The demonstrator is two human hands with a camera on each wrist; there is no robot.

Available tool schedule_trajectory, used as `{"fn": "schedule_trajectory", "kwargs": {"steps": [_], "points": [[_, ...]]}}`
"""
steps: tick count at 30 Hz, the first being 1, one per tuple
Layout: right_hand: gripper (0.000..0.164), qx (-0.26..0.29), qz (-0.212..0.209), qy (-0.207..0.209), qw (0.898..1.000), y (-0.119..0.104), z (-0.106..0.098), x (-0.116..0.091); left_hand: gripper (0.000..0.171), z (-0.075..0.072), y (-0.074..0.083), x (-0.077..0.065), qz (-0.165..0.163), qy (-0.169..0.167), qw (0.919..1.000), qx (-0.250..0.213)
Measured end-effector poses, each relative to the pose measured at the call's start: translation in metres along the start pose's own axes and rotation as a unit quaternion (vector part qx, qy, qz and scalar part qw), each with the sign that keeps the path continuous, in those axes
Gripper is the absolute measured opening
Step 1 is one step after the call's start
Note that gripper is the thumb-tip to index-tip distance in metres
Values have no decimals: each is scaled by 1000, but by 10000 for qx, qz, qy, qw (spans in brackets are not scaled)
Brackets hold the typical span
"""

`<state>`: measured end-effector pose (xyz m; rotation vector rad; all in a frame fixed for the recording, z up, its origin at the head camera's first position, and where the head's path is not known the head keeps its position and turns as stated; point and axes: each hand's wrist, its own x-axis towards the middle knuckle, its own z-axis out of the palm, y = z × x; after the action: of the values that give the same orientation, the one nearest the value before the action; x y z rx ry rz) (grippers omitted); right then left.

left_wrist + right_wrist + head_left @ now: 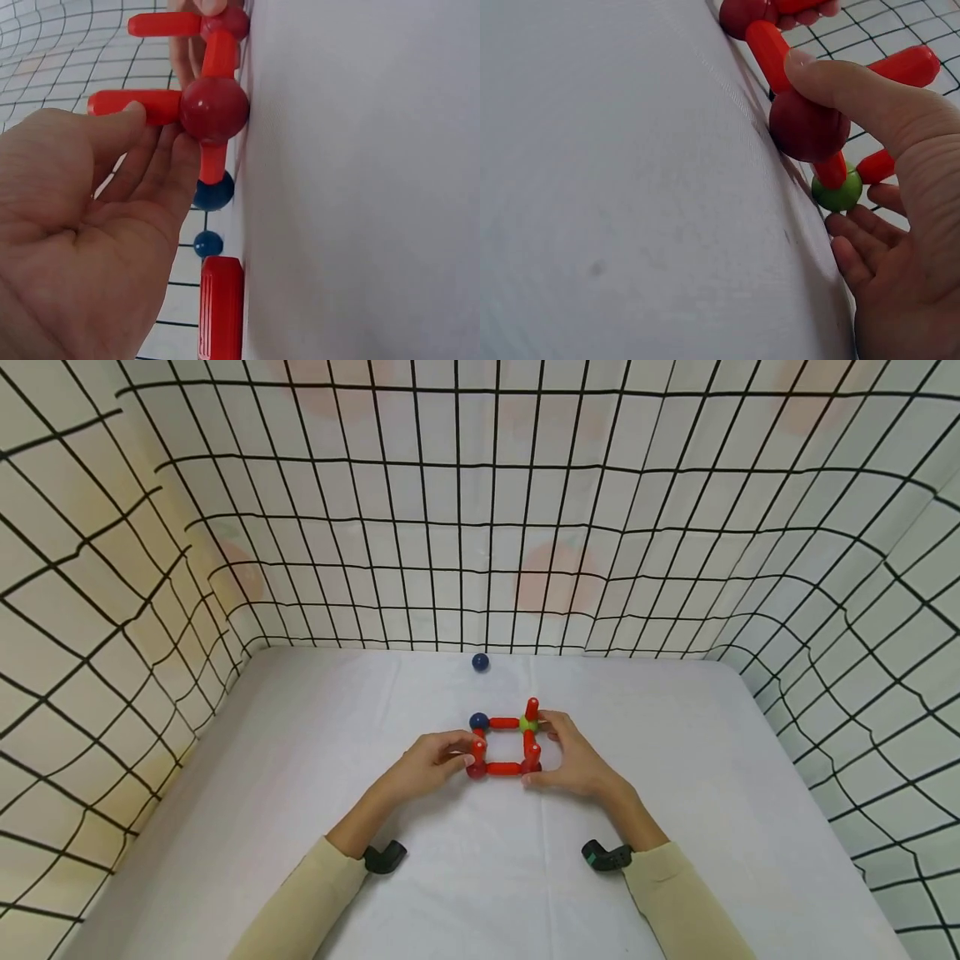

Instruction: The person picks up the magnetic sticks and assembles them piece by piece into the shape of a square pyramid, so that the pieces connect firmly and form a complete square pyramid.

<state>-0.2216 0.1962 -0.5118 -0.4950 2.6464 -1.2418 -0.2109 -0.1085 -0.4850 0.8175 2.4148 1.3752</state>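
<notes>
A square frame of red rods (503, 768) and balls lies on the white table, with a blue ball (478, 721) at its far left corner and a green ball (528, 724) at its far right. Red balls (214, 109) form both near corners. Rods stand up from every corner except the blue one. My left hand (423, 764) pinches the near left upright rod (142, 103) between thumb and fingers. Spanning the right side, my right hand (581, 760) holds the frame, its thumb at the near red ball (810, 125) and its fingers by the green ball.
Behind the frame, a loose blue ball (480, 662) sits near the table's far edge. Another red rod (221, 307) shows low in the left wrist view; I cannot pick it out from the head. Black wire mesh (457, 518) borders the table at the back and sides.
</notes>
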Motion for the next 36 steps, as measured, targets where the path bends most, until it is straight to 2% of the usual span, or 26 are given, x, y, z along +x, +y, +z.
{"fn": "schedule_trajectory", "kwargs": {"steps": [3, 7, 10, 13, 18, 22, 24, 28, 31, 36], "points": [[99, 180, -143, -6, 9997, 1, -2, 0, 35, -1, 1, 0, 41, -30, 9998, -170], [82, 424, -353, -13, 9985, 4, -4, 1, 33, -3, 0, 0, 229, 362, 9988, -240], [72, 524, -392, 23, 9979, 5, -4, 3, 31, -4, -1, 0, 343, 757, 9965, 110], [63, 572, -370, 77, 9976, 6, -4, 3, 32, -5, -2, 1, 382, 939, 9930, 609], [52, 626, -672, 171, 9956, 7, -3, 4, 41, -4, -1, 1, 199, 730, 9912, 1086], [47, 437, -652, 248, 9966, 6, -3, 4, 40, -2, 0, -1, 103, 408, 9915, 1228], [51, 390, -475, 235, 9978, 6, -4, 3, 37, -1, 0, -2, 72, 349, 9913, 1264], [71, 354, -152, -50, 9992, 5, -6, 2, 33, 3, -1, -3, 22, 474, 9915, 1211], [90, 294, -156, -295, 9990, 5, -8, 0, 32, 6, -1, -2, -43, 568, 9912, 1196], [116, 178, -168, -408, 9989, 2, -7, -2, 32, 9, 1, -1, -164, 605, 9909, 1194]]}}
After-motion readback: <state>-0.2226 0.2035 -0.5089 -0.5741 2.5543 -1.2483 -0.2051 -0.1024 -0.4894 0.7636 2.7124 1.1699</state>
